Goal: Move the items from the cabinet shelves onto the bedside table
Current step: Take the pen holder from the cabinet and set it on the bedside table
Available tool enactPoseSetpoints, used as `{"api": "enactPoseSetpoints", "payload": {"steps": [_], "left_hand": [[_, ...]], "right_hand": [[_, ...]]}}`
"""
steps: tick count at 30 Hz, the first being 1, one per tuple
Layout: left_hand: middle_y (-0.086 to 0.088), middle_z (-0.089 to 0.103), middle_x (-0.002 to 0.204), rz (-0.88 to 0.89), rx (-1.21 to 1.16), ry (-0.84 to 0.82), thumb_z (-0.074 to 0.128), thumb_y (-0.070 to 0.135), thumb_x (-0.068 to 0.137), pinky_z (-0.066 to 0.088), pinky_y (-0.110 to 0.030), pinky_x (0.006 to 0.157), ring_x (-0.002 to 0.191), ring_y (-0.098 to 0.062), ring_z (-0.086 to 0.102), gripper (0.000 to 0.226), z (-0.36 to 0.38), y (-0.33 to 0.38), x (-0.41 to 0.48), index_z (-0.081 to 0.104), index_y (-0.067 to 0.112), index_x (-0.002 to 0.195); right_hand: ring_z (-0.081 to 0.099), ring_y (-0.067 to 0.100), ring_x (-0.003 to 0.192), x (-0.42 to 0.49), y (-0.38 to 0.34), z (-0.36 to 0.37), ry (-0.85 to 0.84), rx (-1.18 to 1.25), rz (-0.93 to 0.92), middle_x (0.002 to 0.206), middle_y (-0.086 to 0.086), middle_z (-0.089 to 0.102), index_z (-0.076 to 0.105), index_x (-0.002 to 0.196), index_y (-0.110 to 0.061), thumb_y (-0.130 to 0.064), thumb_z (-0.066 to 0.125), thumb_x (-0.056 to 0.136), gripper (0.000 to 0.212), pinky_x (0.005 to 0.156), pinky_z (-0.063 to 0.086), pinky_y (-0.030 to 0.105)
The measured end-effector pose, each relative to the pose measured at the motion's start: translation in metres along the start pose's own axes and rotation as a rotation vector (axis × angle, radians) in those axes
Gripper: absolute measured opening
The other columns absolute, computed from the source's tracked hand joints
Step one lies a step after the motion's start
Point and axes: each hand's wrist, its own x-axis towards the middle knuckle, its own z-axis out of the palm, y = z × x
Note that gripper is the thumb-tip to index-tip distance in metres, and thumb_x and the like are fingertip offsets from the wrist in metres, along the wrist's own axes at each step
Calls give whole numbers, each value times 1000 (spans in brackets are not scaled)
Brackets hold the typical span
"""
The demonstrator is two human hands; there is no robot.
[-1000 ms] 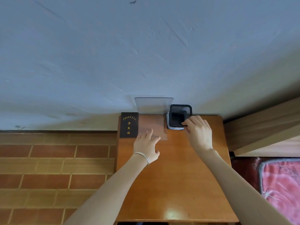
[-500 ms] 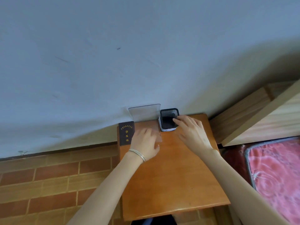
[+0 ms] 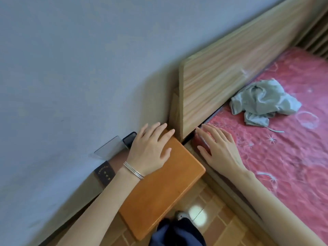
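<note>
Dark rectangular booklet with gold lettering, clear bent plastic stand and black mesh holder sit along the wall edge of the orange wooden bedside table. All look light. The stand seems slippery and is best pinched by its edges, the booklet by its spine. Left hand is spread flat and empty over the table. Right hand, fingers straight, is empty above the red patterned mattress.

Counter seen in orange wood; mattress pink with white swirls; cloth grey-green; booklet dark, gold-lettered.
</note>
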Motion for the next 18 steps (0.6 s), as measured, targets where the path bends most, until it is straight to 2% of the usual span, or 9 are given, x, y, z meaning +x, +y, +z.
{"api": "enactPoseSetpoints", "payload": {"steps": [6, 11, 18], "left_hand": [[-9, 53, 134, 306, -40, -57, 47, 40, 86, 33, -47, 106, 128, -26, 44, 51, 1, 89, 36, 54, 20, 131], [-10, 52, 135, 600, -65, -172, 45, 43, 85, 35, -48, 104, 128, -27, 43, 54, 12, 196, 55, 52, 20, 134], [-8, 60, 125, 995, -178, -234, 44, 40, 84, 41, -46, 99, 117, -26, 54, 47, 23, 357, 22, 63, 17, 121]], "right_hand": [[41, 24, 129, -104, 39, -64, 58, -55, 277, 135, 6, 51, 48, 134, -17, -38, 43, 88, 50, 104, 34, 46], [40, 23, 131, -211, 53, -96, 63, -117, 554, 136, 5, 50, 48, 134, -17, -39, 43, 88, 51, 105, 32, 48], [49, 22, 122, -381, 37, -124, 6, -145, 946, 131, 2, 56, 55, 128, -21, -42, 40, 87, 48, 102, 29, 44]]}}
